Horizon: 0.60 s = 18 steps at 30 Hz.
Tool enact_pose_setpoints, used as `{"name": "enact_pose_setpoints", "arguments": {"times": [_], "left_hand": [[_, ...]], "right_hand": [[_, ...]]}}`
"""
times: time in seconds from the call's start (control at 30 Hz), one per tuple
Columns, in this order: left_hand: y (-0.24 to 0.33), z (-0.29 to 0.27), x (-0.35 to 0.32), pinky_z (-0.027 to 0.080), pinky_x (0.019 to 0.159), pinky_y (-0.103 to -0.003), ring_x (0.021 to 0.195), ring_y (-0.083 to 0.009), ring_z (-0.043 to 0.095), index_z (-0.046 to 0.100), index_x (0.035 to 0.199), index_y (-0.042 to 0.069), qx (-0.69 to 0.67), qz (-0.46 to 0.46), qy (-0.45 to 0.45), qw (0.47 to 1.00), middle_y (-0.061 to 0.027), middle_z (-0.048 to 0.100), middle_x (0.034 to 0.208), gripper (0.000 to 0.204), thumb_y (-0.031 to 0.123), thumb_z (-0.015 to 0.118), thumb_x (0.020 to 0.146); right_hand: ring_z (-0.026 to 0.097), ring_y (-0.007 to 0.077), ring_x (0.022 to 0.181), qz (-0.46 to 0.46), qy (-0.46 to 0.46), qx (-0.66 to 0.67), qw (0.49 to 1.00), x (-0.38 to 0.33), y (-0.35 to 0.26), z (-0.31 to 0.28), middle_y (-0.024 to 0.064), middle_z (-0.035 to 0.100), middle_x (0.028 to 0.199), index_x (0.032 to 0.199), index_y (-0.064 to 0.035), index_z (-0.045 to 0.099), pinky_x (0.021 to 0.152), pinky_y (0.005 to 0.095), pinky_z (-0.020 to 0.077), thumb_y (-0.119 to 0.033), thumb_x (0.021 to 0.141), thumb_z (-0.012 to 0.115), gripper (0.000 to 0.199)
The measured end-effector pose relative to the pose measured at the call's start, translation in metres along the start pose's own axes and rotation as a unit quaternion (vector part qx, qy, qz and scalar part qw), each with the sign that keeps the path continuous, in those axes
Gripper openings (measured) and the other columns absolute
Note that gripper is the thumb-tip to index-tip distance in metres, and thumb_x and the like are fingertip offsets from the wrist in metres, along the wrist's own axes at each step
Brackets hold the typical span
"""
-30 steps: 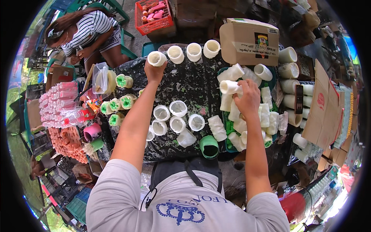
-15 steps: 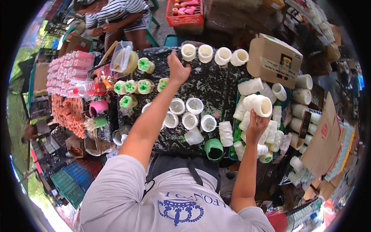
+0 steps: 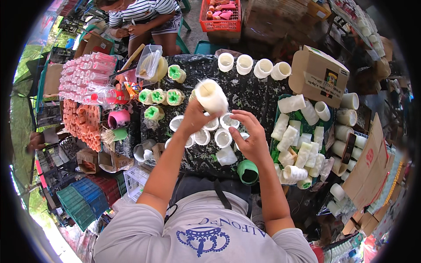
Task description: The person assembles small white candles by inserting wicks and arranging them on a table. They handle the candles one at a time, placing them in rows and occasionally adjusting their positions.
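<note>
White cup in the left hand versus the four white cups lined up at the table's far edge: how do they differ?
The held cup is lifted and tilted in the left hand; the row cups stand upright on the black table, untouched. The held one looks larger, being nearer the camera. Both are white and cylindrical.

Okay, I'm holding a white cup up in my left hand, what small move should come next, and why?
Probably bring the right hand up to the white cup to steady it: the left hand grips it lifted above the table, and the right hovers empty beside it, fingers open.

Grey short-sleeved shirt, blue emblem, perhaps apron straps.
</note>
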<state>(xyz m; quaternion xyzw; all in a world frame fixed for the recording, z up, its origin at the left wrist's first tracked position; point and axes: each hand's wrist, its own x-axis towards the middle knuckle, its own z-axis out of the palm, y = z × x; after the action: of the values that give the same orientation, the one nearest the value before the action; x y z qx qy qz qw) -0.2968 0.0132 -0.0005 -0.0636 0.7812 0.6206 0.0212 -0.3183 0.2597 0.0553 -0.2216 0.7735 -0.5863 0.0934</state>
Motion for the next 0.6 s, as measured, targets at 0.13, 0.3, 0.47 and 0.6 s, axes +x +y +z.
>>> {"name": "enact_pose_setpoints", "arguments": {"times": [0.13, 0.3, 0.47, 0.6], "left_hand": [[-0.035, -0.048, 0.082, 0.058, 0.106, -0.040, 0.119, -0.0235, 0.074, 0.063, 0.142, 0.004, 0.116, 0.081, 0.102, 0.985, -0.0103, 0.077, 0.128, 0.073, 0.015, 0.099, 0.079], [-0.090, -0.055, 0.155, 0.059, 0.103, -0.048, 0.123, -0.0396, 0.074, 0.060, 0.137, 0.006, 0.207, 0.074, 0.180, 0.959, -0.0190, 0.077, 0.129, 0.078, 0.019, 0.101, 0.072], [-0.121, -0.040, 0.161, 0.059, 0.099, -0.052, 0.121, -0.0436, 0.073, 0.055, 0.137, 0.008, 0.209, 0.001, 0.187, 0.960, -0.0207, 0.078, 0.125, 0.081, 0.022, 0.101, 0.072], [-0.119, -0.034, 0.161, 0.059, 0.097, -0.053, 0.118, -0.0459, 0.074, 0.055, 0.133, 0.008, 0.222, -0.005, 0.218, 0.951, -0.0219, 0.078, 0.122, 0.074, 0.023, 0.099, 0.075]], "right_hand": [[0.073, 0.0308, 0.106, 0.068, -0.015, 0.008, 0.998, -0.013, 0.006, -0.007, 0.0144, 0.075, 0.120, 0.124, -0.0022, 0.074, 0.093, 0.0409, 0.0576, -0.007, 0.098, 0.077, 0.026], [0.074, 0.0222, 0.101, 0.119, 0.047, -0.007, 0.992, -0.041, 0.027, -0.024, 0.0110, 0.078, 0.111, 0.121, -0.0013, 0.075, 0.088, 0.0369, 0.0564, -0.010, 0.101, 0.074, 0.021], [0.076, 0.0219, 0.101, 0.174, 0.100, -0.017, 0.980, -0.070, 0.042, -0.040, 0.0103, 0.080, 0.110, 0.121, -0.0013, 0.075, 0.087, 0.0357, 0.0557, -0.010, 0.102, 0.073, 0.021], [0.076, 0.0220, 0.100, 0.194, 0.122, -0.026, 0.973, -0.085, 0.051, -0.047, 0.0103, 0.081, 0.110, 0.121, -0.0008, 0.075, 0.087, 0.0356, 0.0560, -0.010, 0.103, 0.073, 0.021]]}}
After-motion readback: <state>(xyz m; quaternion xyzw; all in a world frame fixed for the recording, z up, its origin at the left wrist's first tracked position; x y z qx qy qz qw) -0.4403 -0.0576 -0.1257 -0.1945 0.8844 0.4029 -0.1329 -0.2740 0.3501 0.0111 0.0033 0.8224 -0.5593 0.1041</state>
